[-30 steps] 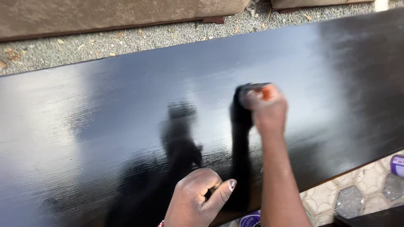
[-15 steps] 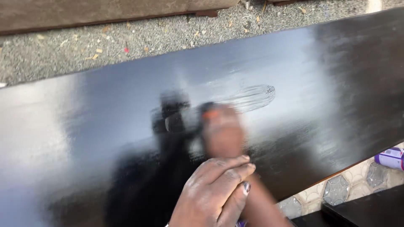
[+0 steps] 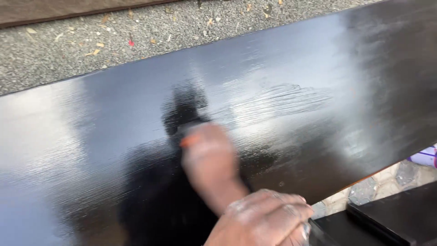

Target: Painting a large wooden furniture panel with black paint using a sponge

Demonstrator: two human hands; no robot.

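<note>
A long, glossy black board point(image 3: 318, 59) with wet-looking paint fills most of the view. My right hand point(image 3: 210, 157), blurred by motion, is closed on a brush point(image 3: 185, 133) with an orange handle and dark bristles, and the brush is pressed to the board left of centre. Fresh brush streaks point(image 3: 284, 98) show on the surface to the right of the brush. My left hand point(image 3: 264, 221), smeared with paint, rests with curled fingers on the board's near edge and lies over my right forearm.
Grey gravel ground point(image 3: 68, 50) runs beyond the board's far edge, with a brown slab point(image 3: 45, 9) at the top left. A purple can point(image 3: 425, 157) lies on patterned paving point(image 3: 373, 187) at the right. A black panel point(image 3: 400, 218) sits at the lower right.
My right hand has swept the brush leftward across the board, leaving streaks behind it. My left hand has shifted right along the near edge and now lies over the right forearm.
</note>
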